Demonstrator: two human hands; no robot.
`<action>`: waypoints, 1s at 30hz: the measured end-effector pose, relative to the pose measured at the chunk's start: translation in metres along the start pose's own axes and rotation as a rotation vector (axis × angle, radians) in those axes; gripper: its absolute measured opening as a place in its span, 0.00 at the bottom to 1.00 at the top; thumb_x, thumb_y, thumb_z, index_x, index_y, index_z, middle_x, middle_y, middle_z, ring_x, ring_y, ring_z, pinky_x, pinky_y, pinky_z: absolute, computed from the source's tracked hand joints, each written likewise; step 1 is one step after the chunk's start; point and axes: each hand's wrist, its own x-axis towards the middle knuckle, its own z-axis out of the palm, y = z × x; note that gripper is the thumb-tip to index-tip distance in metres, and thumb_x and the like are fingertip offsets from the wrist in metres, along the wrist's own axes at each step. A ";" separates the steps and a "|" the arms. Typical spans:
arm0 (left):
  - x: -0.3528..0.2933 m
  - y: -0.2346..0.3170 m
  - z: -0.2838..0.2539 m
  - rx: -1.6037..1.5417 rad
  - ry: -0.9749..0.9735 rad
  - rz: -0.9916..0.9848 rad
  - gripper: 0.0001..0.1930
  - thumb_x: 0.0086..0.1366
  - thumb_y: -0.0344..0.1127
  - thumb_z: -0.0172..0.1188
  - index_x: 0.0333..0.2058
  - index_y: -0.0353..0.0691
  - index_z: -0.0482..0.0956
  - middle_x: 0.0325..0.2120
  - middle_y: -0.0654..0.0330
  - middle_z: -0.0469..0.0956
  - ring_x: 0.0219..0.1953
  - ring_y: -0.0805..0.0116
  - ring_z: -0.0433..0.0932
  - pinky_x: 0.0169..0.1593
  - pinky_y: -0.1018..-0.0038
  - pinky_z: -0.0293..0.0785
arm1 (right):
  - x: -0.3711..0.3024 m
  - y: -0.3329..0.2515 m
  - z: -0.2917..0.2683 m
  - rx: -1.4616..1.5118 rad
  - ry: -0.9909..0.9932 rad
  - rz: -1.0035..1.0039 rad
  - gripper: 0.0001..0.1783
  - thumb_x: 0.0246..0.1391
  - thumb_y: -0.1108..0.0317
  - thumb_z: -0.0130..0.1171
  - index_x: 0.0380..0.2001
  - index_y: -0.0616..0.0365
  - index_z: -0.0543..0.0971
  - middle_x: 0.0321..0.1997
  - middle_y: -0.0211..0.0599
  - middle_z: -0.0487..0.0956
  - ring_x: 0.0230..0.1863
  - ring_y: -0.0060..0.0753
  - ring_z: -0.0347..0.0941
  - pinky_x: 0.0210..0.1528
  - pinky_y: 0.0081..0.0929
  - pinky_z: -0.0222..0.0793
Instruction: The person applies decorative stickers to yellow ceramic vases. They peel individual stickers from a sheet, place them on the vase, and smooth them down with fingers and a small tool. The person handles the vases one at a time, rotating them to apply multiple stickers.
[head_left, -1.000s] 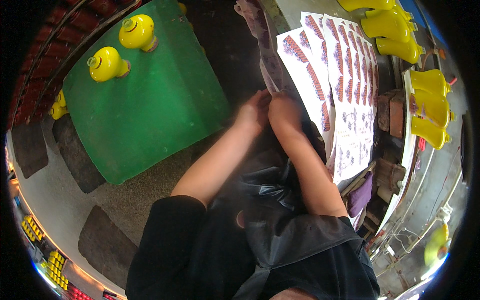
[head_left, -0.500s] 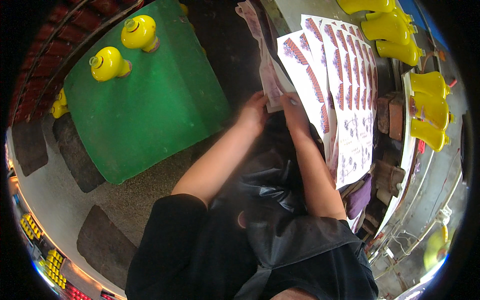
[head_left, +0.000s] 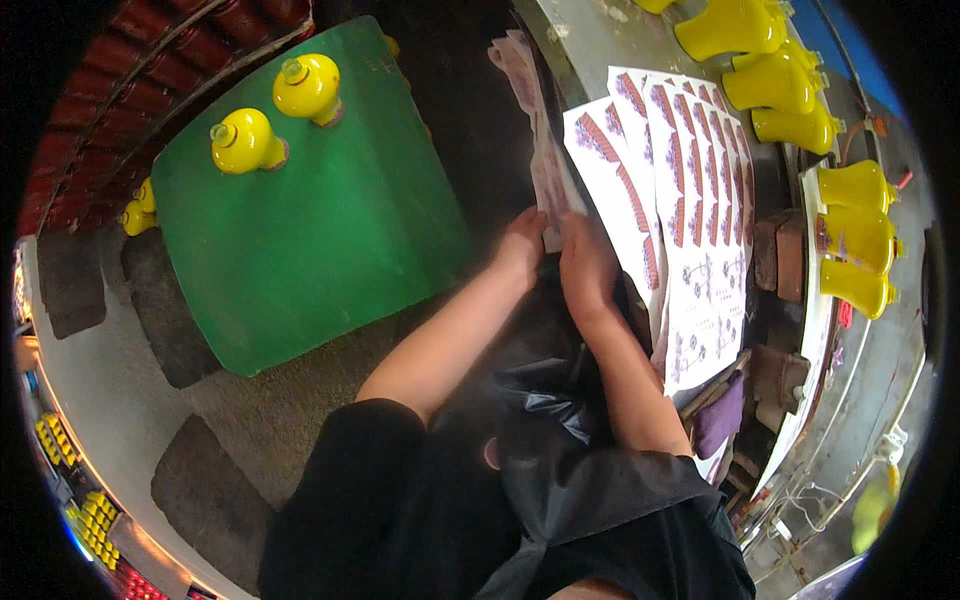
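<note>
Paper strip (head_left: 546, 165), near end between fingers (head_left: 532, 221), rest beyond

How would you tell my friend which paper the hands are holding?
Find the big green tabletop on the left. Just right of it, the left hand and right hand hold the near end of a long, narrow printed strip. Unlike the wide, flat sheets on its right, it is slim, wavy-edged and held in both hands.
</note>
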 end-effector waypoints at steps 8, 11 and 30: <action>-0.016 0.029 0.001 -0.116 -0.054 -0.012 0.21 0.77 0.47 0.48 0.57 0.40 0.78 0.51 0.54 0.81 0.52 0.61 0.79 0.59 0.63 0.71 | -0.006 -0.009 -0.017 0.041 0.006 -0.092 0.09 0.60 0.77 0.56 0.42 0.56 0.82 0.31 0.46 0.81 0.31 0.50 0.81 0.34 0.40 0.79; -0.015 0.060 -0.003 -0.123 -0.002 0.105 0.24 0.76 0.51 0.49 0.57 0.39 0.77 0.52 0.52 0.80 0.52 0.60 0.79 0.59 0.61 0.72 | -0.011 -0.009 -0.021 0.019 -0.086 -0.067 0.13 0.60 0.77 0.55 0.45 0.52 0.81 0.32 0.46 0.81 0.29 0.51 0.81 0.33 0.41 0.79; -0.033 0.162 -0.016 0.350 -0.200 0.227 0.27 0.61 0.35 0.64 0.57 0.29 0.75 0.48 0.50 0.81 0.50 0.58 0.79 0.56 0.64 0.72 | -0.030 -0.055 -0.098 0.116 -0.057 -0.541 0.21 0.49 0.77 0.62 0.49 0.53 0.82 0.27 0.36 0.74 0.24 0.38 0.76 0.28 0.36 0.76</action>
